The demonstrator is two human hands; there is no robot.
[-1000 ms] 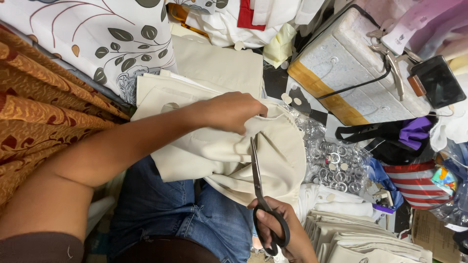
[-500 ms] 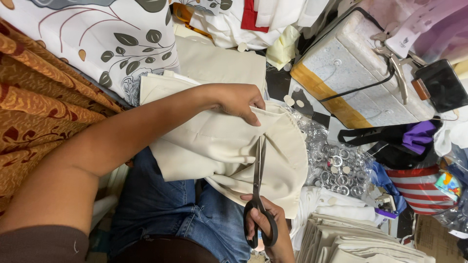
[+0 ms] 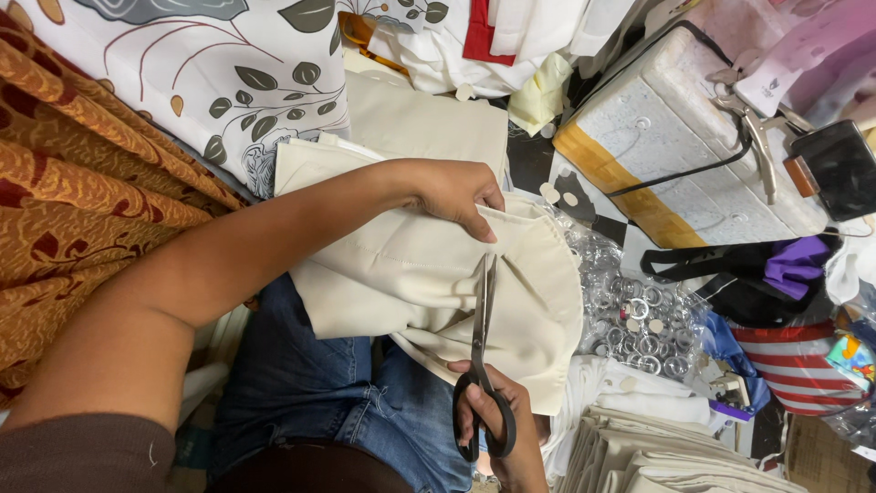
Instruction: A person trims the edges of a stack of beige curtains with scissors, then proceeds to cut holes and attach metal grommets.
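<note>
A piece of cream fabric (image 3: 401,274) lies bunched over my lap. My left hand (image 3: 452,194) pinches a fold of it at the upper edge, fingers closed on the cloth. My right hand (image 3: 497,420) grips black-handled scissors (image 3: 482,351) from below; their blades point up toward my left hand and lie against the fabric, nearly closed.
A white foam box (image 3: 675,155) with a yellow band sits at the upper right. A clear bag of metal rings (image 3: 639,315) lies beside the fabric. Stacked cream pieces (image 3: 657,452) sit at the lower right. Patterned cloth (image 3: 82,183) fills the left.
The scissors have moved up along the fabric toward my left hand. The view has shifted slightly; my left hand keeps its hold on the fold.
</note>
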